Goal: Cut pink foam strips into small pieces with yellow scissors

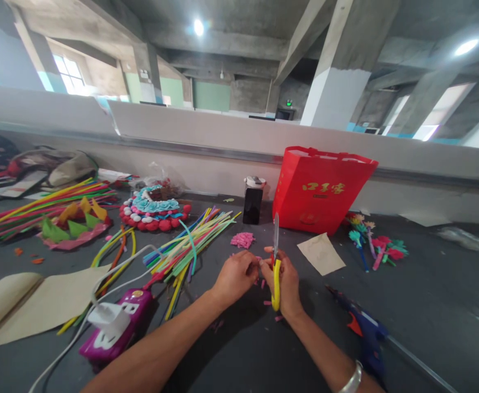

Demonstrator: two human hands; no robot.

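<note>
My right hand point(287, 281) is wrapped around a pair of scissors point(277, 284) with yellow handles, their blades pointing away from me. Close beside it, my left hand point(236, 274) is closed, fingertips pinched together near the right hand's fingers. What the left fingers hold is too small to make out. Just beyond the hands lies a small heap of short pink pieces point(242, 240), apparently cut from fuzzy pipe cleaners. A few more pink bits are scattered on the dark table beneath and between my hands.
Pipe cleaners point(200, 240) lie left of centre, near a purple power strip point(118, 327) with a white cable. A phone point(253, 204), a red paper bag point(323, 191) and brown paper point(321, 254) are beyond. A glue gun point(362, 327) and fuzzy flowers point(380, 245) lie right.
</note>
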